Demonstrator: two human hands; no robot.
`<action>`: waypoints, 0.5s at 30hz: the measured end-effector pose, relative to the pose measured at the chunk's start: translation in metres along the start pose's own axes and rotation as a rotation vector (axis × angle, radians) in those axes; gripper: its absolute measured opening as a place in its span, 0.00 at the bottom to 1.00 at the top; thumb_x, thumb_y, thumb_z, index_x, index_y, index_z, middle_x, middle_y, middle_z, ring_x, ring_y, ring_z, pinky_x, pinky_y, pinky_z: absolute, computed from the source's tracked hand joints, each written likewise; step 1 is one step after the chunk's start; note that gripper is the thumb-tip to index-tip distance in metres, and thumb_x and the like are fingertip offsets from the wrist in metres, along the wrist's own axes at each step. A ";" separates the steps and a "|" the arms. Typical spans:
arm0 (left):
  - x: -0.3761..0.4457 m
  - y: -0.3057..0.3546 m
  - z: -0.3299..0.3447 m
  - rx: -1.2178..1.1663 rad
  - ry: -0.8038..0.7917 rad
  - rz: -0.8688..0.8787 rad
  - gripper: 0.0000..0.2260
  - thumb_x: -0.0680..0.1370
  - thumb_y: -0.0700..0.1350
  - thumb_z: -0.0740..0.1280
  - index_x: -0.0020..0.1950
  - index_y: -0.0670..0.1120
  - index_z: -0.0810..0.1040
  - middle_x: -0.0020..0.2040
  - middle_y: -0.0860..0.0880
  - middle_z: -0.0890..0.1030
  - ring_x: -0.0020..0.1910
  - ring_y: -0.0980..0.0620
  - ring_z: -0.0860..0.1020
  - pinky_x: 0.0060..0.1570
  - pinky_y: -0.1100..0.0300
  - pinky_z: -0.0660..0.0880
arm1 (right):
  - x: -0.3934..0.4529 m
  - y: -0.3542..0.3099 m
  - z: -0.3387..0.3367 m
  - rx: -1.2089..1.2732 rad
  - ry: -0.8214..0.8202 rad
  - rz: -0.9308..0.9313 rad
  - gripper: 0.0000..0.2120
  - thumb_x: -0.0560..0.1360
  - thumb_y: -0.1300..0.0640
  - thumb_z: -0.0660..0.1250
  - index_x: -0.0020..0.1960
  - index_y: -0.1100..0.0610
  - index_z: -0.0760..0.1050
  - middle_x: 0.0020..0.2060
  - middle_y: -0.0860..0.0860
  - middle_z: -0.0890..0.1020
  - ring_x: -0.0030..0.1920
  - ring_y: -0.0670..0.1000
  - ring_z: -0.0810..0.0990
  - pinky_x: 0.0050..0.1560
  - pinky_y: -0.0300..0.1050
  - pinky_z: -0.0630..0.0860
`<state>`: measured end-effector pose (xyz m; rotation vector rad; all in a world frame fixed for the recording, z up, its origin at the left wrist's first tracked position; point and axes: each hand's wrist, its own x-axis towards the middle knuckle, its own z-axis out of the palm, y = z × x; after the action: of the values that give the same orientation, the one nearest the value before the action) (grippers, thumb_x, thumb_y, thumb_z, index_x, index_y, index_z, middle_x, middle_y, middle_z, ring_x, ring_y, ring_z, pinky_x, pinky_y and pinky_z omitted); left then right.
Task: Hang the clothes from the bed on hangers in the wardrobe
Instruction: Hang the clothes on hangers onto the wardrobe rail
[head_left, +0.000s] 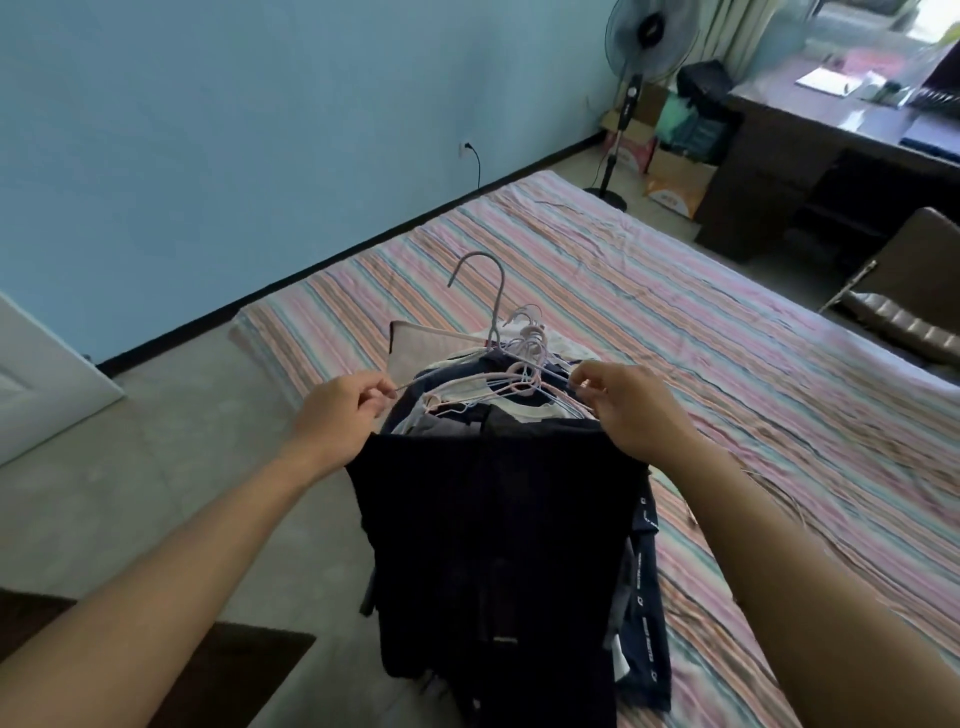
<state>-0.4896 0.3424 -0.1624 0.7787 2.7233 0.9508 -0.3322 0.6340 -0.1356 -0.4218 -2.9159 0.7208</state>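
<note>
My left hand (337, 410) and right hand (623, 405) pinch a hanger (498, 382) carrying dark trousers (493, 545) above the bed (675, 322); next, I judge, carrying it to the wardrobe.

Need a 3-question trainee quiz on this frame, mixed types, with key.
1. True or false: both hands pinch the same hanger.
2. What hangs from it? A) a white towel B) a dark garment C) nothing
3. Fill in: the pile of hangers and clothes lies on the striped ____.

Key: 1 true: left hand and right hand each pinch one end. 2 B. 3 bed.
</note>
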 end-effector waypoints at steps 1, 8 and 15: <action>-0.012 0.000 -0.011 0.003 0.002 0.007 0.07 0.79 0.40 0.67 0.45 0.51 0.80 0.35 0.55 0.79 0.40 0.48 0.80 0.44 0.54 0.78 | -0.008 -0.011 -0.005 -0.004 0.000 -0.018 0.06 0.80 0.59 0.65 0.51 0.52 0.80 0.42 0.49 0.83 0.44 0.54 0.80 0.45 0.50 0.77; -0.093 0.005 -0.091 -0.019 0.181 0.015 0.05 0.78 0.39 0.68 0.49 0.47 0.83 0.41 0.49 0.83 0.43 0.47 0.82 0.49 0.53 0.78 | -0.050 -0.095 -0.035 0.051 0.077 -0.149 0.06 0.80 0.57 0.67 0.51 0.51 0.82 0.42 0.48 0.83 0.42 0.47 0.79 0.43 0.44 0.73; -0.175 0.000 -0.168 -0.055 0.365 0.044 0.06 0.78 0.38 0.69 0.51 0.47 0.84 0.41 0.51 0.83 0.43 0.49 0.81 0.49 0.55 0.77 | -0.072 -0.176 -0.048 -0.155 0.170 -0.397 0.04 0.79 0.60 0.68 0.49 0.51 0.80 0.39 0.48 0.84 0.36 0.52 0.81 0.36 0.50 0.80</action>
<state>-0.3919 0.1608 -0.0347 0.7194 2.9756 1.2850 -0.2972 0.4849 -0.0133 0.0838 -2.7731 0.3836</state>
